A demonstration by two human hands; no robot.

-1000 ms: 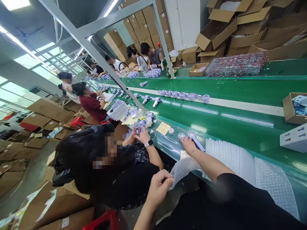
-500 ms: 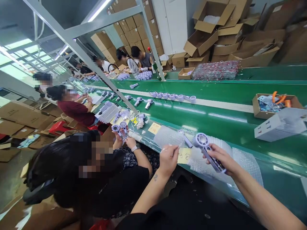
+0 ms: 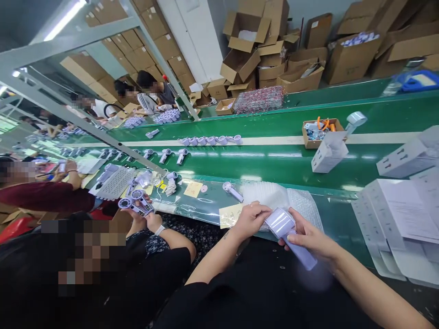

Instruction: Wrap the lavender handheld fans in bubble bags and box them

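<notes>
A lavender handheld fan (image 3: 280,222) is held over the bench's near edge, its shiny round head up and its handle slanting down to the right. My right hand (image 3: 307,235) is closed around it where the head meets the handle. The fingers of my left hand (image 3: 253,218) are pinched together at the left edge of the head; whether some thin film is between them I cannot tell. Behind my hands lie sheets of bubble wrap (image 3: 303,205), with another handheld fan (image 3: 233,192) and a yellow handwritten note (image 3: 229,216) by my left hand.
A row of fans (image 3: 212,140) lies along the green conveyor (image 3: 267,160). White boxes (image 3: 329,153) and flattened white cartons (image 3: 387,224) stand to the right, near a cardboard tray of tools (image 3: 308,141). A co-worker (image 3: 164,237) close on my left holds two fans.
My view has swung right. The fan has turned from its round face to its smooth side, and my left hand has come over to its head, where it was apart before.
</notes>
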